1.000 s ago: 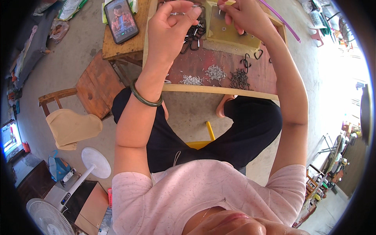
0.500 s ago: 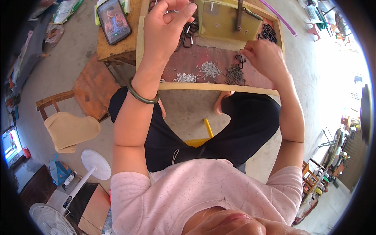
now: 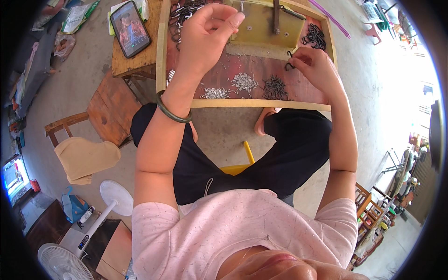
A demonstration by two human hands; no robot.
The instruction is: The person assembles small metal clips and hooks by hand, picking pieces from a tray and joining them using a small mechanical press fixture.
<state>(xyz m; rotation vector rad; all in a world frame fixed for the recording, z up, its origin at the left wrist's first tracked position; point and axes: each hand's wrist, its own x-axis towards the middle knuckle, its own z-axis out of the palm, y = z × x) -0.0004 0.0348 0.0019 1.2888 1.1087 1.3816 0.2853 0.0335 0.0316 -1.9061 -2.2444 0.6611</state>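
Observation:
My left hand [image 3: 205, 39] is raised over the tray's left half, thumb and fingers pinched; whatever they hold is too small to make out. Just past its fingertips, a small silver pin [image 3: 242, 6] stands at a yellowish block [image 3: 261, 32] with a dark metal lever [image 3: 276, 16]. At the right, my right hand [image 3: 315, 65] pinches a black bent-wire hook [image 3: 290, 60] above the tray's reddish floor. Beyond that hand lies a heap of black hooks [image 3: 315, 37]. Partly behind my left hand is a pile of dark clips with silver parts [image 3: 183, 11].
Along the near rim of the wooden tray [image 3: 261, 103] lie small silver pieces [image 3: 244, 82], more silver pieces [image 3: 215, 93] and small dark pieces [image 3: 275, 87]. Left of it, a phone [image 3: 130, 29] rests on a wooden stool [image 3: 123, 63]. A purple coil [image 3: 331, 18] runs past the right edge.
My right hand has lifted the black hook slightly up from near the dark pieces. My left hand has moved a little down and right, its fingertips nearer the block. The view has shifted slightly.

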